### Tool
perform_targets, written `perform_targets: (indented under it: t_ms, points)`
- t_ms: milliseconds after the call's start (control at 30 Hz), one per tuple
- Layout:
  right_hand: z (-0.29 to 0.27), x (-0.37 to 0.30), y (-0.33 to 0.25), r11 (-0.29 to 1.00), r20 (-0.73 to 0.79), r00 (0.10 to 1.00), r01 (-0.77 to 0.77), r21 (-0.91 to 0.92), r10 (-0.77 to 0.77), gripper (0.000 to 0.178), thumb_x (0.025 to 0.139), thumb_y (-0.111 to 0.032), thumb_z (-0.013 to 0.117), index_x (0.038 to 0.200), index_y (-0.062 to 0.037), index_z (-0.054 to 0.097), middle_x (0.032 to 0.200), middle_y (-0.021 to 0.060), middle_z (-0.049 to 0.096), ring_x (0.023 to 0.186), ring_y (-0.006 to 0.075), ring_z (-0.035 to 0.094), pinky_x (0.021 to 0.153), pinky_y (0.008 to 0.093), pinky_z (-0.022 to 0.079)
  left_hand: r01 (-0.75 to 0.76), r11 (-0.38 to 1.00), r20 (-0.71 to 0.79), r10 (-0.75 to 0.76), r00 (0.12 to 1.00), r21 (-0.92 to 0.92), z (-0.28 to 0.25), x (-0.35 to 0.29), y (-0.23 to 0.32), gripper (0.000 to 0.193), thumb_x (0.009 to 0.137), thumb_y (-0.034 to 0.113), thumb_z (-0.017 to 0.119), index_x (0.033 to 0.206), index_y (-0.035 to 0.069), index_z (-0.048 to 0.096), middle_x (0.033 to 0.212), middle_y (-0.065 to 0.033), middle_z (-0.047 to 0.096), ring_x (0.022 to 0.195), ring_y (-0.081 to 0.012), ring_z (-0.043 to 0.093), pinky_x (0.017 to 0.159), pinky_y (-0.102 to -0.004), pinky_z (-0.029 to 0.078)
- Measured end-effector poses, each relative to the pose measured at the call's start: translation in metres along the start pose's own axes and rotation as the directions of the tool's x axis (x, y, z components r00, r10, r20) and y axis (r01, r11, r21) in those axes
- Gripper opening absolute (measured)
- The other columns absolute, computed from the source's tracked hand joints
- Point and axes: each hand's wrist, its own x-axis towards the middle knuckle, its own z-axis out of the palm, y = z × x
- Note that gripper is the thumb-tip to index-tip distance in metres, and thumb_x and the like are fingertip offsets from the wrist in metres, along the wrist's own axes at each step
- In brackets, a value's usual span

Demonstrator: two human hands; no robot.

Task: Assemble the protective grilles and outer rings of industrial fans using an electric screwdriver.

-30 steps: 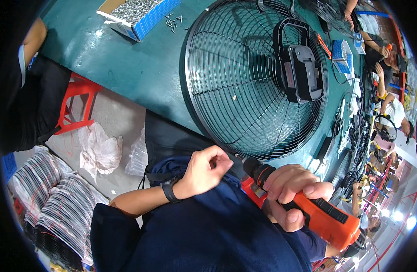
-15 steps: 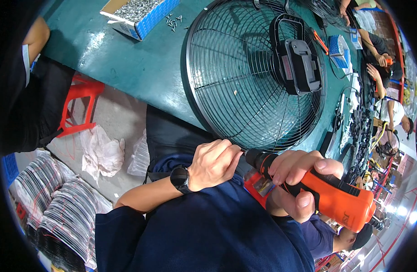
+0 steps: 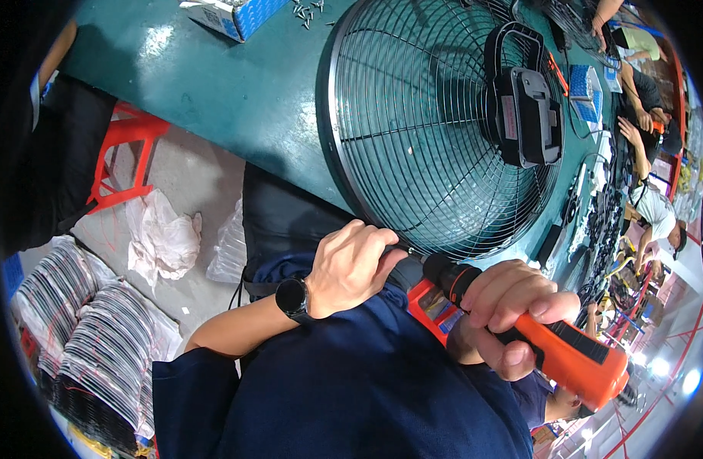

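Observation:
My right hand is wrapped round the grip of an orange and black power screwdriver. The tool's black nose points left toward my left hand, which wears a dark round watch. The left thumb and fingers are pinched together right at the driver's bit; whatever sits between them is too small to make out. Just beyond both hands a round black wire fan guard lies on the green table, its rim close to the bit. A black plastic housing with a handle sits at the guard's middle.
Loose screws lie by a blue and white box at the far left. A red stool and wrapped stacks of wire guards stand on the floor at left. Another blue box stands right of the guard; co-workers are farther right.
The view has shifted, so the guard and table sit higher and farther right. Both hands stay near the guard's rim, the left slightly farther from the driver's nose, showing more of the bit.

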Motion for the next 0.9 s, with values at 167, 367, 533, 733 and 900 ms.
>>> perform_targets:
  t_ms: [167, 367, 533, 733, 900]
  points:
    - [-0.004, 0.0, 0.002, 0.988, 0.173, 0.985, -0.035, 0.152, 0.008, 0.043, 0.061, -0.005, 0.07, 0.097, 0.0012, 0.048, 0.063, 0.0092, 0.057, 0.047, 0.0193, 0.058, 0.045, 0.0332, 0.053, 0.022, 1.0, 0.014, -0.022, 1.0, -0.009, -0.002, -0.006, -0.007, 0.034, 0.064, 0.004, 0.08, 0.083, 0.005, 0.052, 0.063, -0.0045, 0.053, 0.054, -0.0203, 0.053, 0.049, -0.0315, 0.042]
    - [-0.006, 0.002, -0.001, 0.999, 0.111, 0.993, 0.046, 0.025, -0.048, 0.044, 0.069, -0.011, 0.066, 0.107, -0.001, 0.045, 0.068, 0.0053, 0.057, 0.05, 0.0174, 0.059, 0.045, 0.0312, 0.052, -0.037, 0.999, 0.049, 0.038, 0.998, -0.022, -0.001, 0.008, -0.003, 0.03, 0.067, 0.007, 0.078, 0.084, 0.004, 0.053, 0.061, -0.0052, 0.051, 0.051, -0.0224, 0.052, 0.047, -0.0323, 0.043]
    - [-0.017, -0.029, -0.017, 0.984, -0.291, 0.949, -0.08, 0.159, 0.124, 0.047, 0.081, -0.019, 0.064, 0.119, -0.0045, 0.041, 0.079, 0.0111, 0.055, 0.064, 0.025, 0.058, 0.063, 0.0408, 0.05, 0.21, 0.976, 0.117, -0.202, 0.972, -0.059, 0.004, 0.006, -0.006, 0.027, 0.075, 0.009, 0.075, 0.076, 0.005, 0.049, 0.053, -0.0038, 0.048, 0.045, -0.0135, 0.049, 0.045, -0.0265, 0.04]
    - [-0.115, -0.052, -0.031, 0.938, -0.832, 0.434, -0.168, 0.302, 0.345, 0.037, 0.091, -0.032, 0.053, 0.119, -0.01, 0.041, 0.075, 0.0097, 0.057, 0.051, 0.0204, 0.056, 0.047, 0.0358, 0.048, 0.293, 0.956, 0.105, -0.291, 0.951, -0.011, -0.006, 0.003, -0.006, 0.025, 0.078, 0.007, 0.071, 0.079, 0.002, 0.046, 0.057, -0.0036, 0.054, 0.046, -0.0069, 0.049, 0.044, -0.0216, 0.038]
    - [-0.215, -0.08, -0.032, 0.917, -0.875, 0.423, -0.395, 0.058, 0.237, 0.057, 0.086, -0.033, 0.064, 0.127, -0.0057, 0.036, 0.105, 0.0071, 0.048, 0.098, 0.0154, 0.054, 0.077, 0.032, 0.049, 0.295, 0.952, 0.168, -0.278, 0.946, -0.083, 0.003, 0.01, -0.009, 0.027, 0.079, 0.009, 0.072, 0.077, 0.003, 0.046, 0.054, 0.001, 0.048, 0.046, -0.0035, 0.039, 0.044, -0.02, 0.034]
